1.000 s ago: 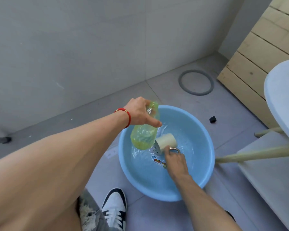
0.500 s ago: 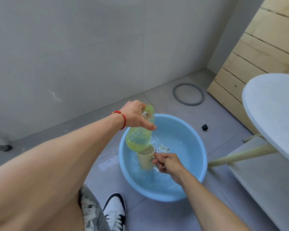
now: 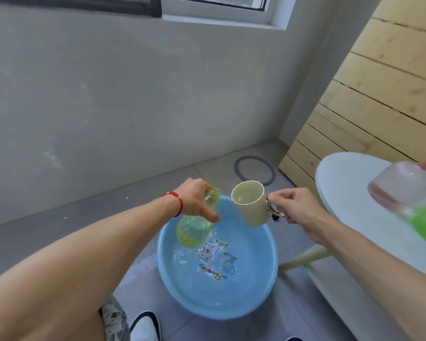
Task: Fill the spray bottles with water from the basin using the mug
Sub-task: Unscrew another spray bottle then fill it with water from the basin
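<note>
The left hand [image 3: 194, 198] was closed around the neck of a yellow-green translucent spray bottle [image 3: 194, 227], its cap off and the open threaded mouth showing just past the fingers. The bottle hung tilted over the near-left part of the blue basin [image 3: 268, 286], its base lower than its mouth and clear of the water. A red cord bracelet [image 3: 175, 203] circled the left wrist.

The right hand [image 3: 298, 207] had its grip shut on the handle of a cream mug [image 3: 250, 205], held raised above the far rim of the basin and just beside the bottle's mouth, not touching it. The mug leaned slightly toward the bottle, and water showed inside it.

The basin sat on the grey tiled floor, holding shallow clear water over a cartoon decal [image 3: 217, 259] printed on its bottom.

To the right stood a round white bench [image 3: 354, 193]. On it lay another bottle [image 3: 408, 193], blurred, clear with a pinkish tint and a green part nearest the camera. A grey ring [image 3: 236, 168] lay on the floor near the wooden plank wall [image 3: 379, 94]. A black-and-white shoe [image 3: 145, 326] showed at the lower edge.
</note>
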### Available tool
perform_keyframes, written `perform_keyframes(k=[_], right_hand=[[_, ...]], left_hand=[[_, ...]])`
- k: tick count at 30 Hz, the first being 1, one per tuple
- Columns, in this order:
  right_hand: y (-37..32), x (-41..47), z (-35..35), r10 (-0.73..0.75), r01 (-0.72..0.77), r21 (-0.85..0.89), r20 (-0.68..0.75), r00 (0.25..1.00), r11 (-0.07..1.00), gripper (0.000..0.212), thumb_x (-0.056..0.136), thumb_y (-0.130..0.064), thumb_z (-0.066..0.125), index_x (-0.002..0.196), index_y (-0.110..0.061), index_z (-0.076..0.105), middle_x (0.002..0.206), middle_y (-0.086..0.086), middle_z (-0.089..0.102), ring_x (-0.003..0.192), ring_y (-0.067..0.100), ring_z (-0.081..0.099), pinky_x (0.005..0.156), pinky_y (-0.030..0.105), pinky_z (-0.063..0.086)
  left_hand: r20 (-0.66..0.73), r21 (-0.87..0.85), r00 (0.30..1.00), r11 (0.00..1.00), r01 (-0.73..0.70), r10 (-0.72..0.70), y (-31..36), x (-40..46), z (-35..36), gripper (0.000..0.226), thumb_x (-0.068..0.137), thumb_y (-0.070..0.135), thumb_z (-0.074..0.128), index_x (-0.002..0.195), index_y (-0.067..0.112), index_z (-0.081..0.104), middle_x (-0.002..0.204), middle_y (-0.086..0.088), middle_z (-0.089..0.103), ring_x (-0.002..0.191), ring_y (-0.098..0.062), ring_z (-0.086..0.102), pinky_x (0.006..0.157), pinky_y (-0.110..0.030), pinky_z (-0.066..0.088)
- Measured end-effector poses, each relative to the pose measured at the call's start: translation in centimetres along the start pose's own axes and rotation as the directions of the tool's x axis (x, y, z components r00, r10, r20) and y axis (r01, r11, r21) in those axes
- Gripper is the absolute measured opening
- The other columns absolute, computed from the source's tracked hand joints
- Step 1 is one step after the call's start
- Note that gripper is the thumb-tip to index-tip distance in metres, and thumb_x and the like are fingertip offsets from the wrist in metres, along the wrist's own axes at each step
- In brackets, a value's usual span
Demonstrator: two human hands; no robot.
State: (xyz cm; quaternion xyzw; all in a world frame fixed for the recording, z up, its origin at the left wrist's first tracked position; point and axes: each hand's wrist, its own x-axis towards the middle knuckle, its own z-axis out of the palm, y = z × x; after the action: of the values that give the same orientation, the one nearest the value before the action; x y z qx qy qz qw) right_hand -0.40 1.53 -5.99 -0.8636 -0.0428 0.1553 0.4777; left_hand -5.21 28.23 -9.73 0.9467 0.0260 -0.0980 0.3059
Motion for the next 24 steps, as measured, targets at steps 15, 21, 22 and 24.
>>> perform_keyframes(k=[15,21,22,24], right_hand=[[-3.1,-3.2,0.2,-0.394,0.353,-0.214,-0.199,0.897,0.911,0.017,0.095,-0.017,0.066,0.097,-0.02,0.083,0.085,-0.016,0.077,0.083,0.005,0.069,0.083,0.034,0.057],[-3.4,-3.6,0.8,-0.544,0.46,-0.349,-0.198,0.815,0.816,0.017,0.096,-0.016,0.065,0.099,-0.017,0.082,0.077,0.0,0.077,0.076,0.022,0.069,0.075,0.043,0.057],[-3.4,-3.6,0.8,-0.566,0.473,-0.374,-0.195,0.801,0.798,0.017,0.097,-0.016,0.065,0.099,-0.017,0.082,0.076,0.003,0.076,0.075,0.026,0.068,0.074,0.044,0.056],[-3.2,-3.5,0.9,-0.6,0.492,-0.411,-0.191,0.777,0.768,0.017,0.097,-0.017,0.064,0.097,-0.015,0.081,0.074,0.008,0.075,0.073,0.031,0.067,0.071,0.046,0.056]], left_hand=[[0.01,0.05,0.996,0.995,-0.085,0.084,1.1,0.5,1.3,0.045,0.057,0.052,0.092,0.072,0.022,0.063,0.072,0.001,0.067,0.072,-0.021,0.065,0.063,-0.037,0.054],[0.009,0.059,0.994,0.992,-0.109,0.109,1.5,0.6,1.4,0.044,0.06,0.051,0.093,0.072,0.023,0.061,0.068,0.005,0.061,0.066,-0.016,0.057,0.057,-0.03,0.047],[0.01,0.06,0.994,0.992,-0.111,0.111,1.6,0.6,1.5,0.044,0.06,0.052,0.093,0.075,0.022,0.064,0.07,0.004,0.064,0.068,-0.017,0.059,0.059,-0.032,0.05],[0.013,0.063,0.994,0.992,-0.109,0.109,1.8,0.6,1.5,0.046,0.06,0.052,0.093,0.08,0.02,0.067,0.075,0.0,0.067,0.071,-0.02,0.06,0.065,-0.037,0.053]])
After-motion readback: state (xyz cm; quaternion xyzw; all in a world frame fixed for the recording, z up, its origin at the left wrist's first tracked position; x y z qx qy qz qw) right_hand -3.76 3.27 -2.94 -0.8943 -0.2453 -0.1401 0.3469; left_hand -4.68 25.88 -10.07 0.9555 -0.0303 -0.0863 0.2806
